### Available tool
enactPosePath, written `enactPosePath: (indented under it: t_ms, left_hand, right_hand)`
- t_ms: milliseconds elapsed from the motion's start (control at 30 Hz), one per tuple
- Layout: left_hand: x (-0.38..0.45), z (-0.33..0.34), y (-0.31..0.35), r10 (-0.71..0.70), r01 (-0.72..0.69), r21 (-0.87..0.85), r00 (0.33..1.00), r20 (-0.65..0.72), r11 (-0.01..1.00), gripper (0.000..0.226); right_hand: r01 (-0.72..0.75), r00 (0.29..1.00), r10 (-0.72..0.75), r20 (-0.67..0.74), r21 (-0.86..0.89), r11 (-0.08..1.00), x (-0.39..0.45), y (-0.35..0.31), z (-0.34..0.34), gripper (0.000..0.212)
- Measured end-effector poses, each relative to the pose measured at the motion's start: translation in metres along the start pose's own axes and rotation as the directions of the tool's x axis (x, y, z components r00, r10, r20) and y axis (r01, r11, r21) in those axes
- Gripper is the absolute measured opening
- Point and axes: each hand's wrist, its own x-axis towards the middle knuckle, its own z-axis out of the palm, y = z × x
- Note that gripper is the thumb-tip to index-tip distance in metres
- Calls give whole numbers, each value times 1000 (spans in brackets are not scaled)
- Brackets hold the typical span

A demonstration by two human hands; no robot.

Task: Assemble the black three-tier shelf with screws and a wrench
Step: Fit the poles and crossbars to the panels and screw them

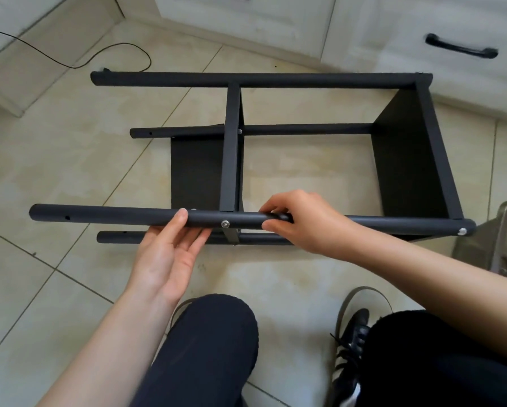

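Your shelf (231, 148): matt black tubes and panels. Screws (225, 223): shiny bare metal. Floor (70, 148): smooth, faintly glossy beige tile.

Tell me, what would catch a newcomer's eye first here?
A black shelf frame lies on its side on the tiled floor. Both hands meet at its nearest pole: the left hand touches it from below, the right hand curls over it.

The shelf frame (231, 148) lies on its side on the floor (70, 160), its poles running left to right. The left hand (170, 248) rests under the nearest pole (105, 216), left of a screw (225, 223); the right hand (299, 221) grips the same pole just right of it. Cabinets (275, 24) stand behind, a cable (123, 51) lies behind-left
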Motion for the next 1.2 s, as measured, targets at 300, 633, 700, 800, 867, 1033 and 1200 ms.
enactPosePath:
  t_ms: [300, 633, 700, 800, 867, 1033, 1200]
  left_hand:
    - [-12, 15, 13, 44, -44, 30, 999, 22, 999, 10]
    - [-59, 45, 59, 110, -120, 127, 991, 79, 985, 36]
    - [-72, 58, 76, 131, -151, 168, 984, 125, 974, 38]
    - [-93, 81, 99, 175, -219, 242, 966, 189, 945, 40]
    - [-108, 94, 110, 192, -257, 298, 953, 233, 919, 43]
    - [-149, 126, 132, 189, -336, 444, 920, 344, 831, 47]
    - [-185, 146, 140, 194, -418, 543, 886, 421, 728, 53]
  right_hand:
    - [26, 999, -26, -35, 11, 1000, -5, -3, -13, 25]
    - [55, 996, -52, -73, 45, 997, -43, -34, -50, 27]
    - [58, 995, -52, -89, 72, 996, -53, -44, -62, 28]
    - [51, 995, -42, -93, 91, 995, -69, -60, -82, 30]
    - [49, 995, -44, -95, 58, 997, -81, -71, -96, 31]
    - [17, 995, -19, -95, -26, 1000, -109, -95, -121, 27]
    - [-16, 993, 29, -116, 108, 994, -137, -99, -115, 14]
